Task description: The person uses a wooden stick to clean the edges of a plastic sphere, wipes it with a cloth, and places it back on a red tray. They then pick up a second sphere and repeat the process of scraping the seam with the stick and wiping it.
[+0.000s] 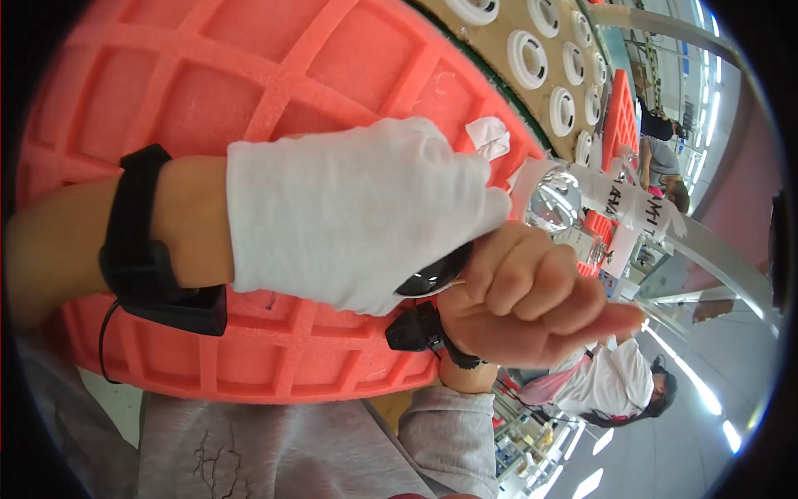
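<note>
Dark glossy piece (434,276): between the two hands, over the red tray (274,83); its curved face and pale rim peek out below the fabric, and much of the rest is covered.
Gloved left hand (366,208): lies palm down across the piece, fingers bent toward the other hand; the white fabric probably keeps smudges off the shiny face. Its fingertips are hidden, so I cannot tell whether this grip is clamped on the piece.
Bare right hand (532,299): knuckles folded together right beside the piece, opposite the glove, likely to steady it; whether this grip pinches the rim, I cannot tell.
Red tray: spreads beneath both hands; its square hollows, divided by raised ribs, presumably keep parts from knocking together.
White round pieces (527,60): spaced over the brown board (511,18) beyond the tray, apparently so that each can be picked up singly.
Crumpled white scrap (488,138): near the tray's far edge, just past the gloved fingers, within easy reach.
Black wrist strap (133,216): wraps the left wrist, clear of the fingers.
</note>
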Demonstrator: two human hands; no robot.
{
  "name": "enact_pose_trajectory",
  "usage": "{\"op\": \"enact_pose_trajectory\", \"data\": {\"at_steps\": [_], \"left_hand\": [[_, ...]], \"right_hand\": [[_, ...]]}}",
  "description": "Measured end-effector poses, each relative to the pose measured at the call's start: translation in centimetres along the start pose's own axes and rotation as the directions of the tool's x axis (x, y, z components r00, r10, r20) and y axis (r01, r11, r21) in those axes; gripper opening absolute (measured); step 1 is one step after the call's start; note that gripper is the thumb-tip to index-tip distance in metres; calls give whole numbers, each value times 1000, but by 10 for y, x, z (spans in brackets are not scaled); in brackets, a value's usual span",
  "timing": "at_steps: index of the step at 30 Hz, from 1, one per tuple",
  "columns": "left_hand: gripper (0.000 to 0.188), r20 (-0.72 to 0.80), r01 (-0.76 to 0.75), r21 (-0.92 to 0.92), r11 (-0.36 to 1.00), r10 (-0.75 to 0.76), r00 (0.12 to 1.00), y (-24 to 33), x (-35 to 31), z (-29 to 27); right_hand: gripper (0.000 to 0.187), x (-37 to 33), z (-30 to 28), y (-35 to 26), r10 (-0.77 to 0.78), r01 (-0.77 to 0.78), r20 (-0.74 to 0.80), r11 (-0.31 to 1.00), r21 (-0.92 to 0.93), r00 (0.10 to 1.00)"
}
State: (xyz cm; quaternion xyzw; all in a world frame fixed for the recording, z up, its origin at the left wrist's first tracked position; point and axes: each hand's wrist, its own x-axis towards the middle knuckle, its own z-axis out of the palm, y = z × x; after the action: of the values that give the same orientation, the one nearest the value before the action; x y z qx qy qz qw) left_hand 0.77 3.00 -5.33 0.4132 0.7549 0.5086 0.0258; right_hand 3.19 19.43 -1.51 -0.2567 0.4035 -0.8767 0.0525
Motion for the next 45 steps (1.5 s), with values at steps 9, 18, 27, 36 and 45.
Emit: {"op": "enact_pose_trajectory", "data": {"at_steps": [9,18,27,36,45], "left_hand": [[22,9,19,-80,997,-18,1000,-3,5,-1],[25,53,49,-55,997,-46,998,3,4,-3],[27,33,-59,7,998,59,998,-1,11,-9],[34,3,120,145,982,-122,992,42,-5,-8],[37,-41,198,294,935,-194,980,54,-3,-7]], "right_hand": [[58,1,-20,-5,146,-66,-157,902,428,977],[59,-4,-4,-6,23,-8,-143,995,104,990],[62,-9,13,4,-144,143,16,951,-274,989],[46,-19,-15,-58,260,-257,-177,966,39,949],[13,-35,22,-67,246,-206,-175,107,-973,953]]}}
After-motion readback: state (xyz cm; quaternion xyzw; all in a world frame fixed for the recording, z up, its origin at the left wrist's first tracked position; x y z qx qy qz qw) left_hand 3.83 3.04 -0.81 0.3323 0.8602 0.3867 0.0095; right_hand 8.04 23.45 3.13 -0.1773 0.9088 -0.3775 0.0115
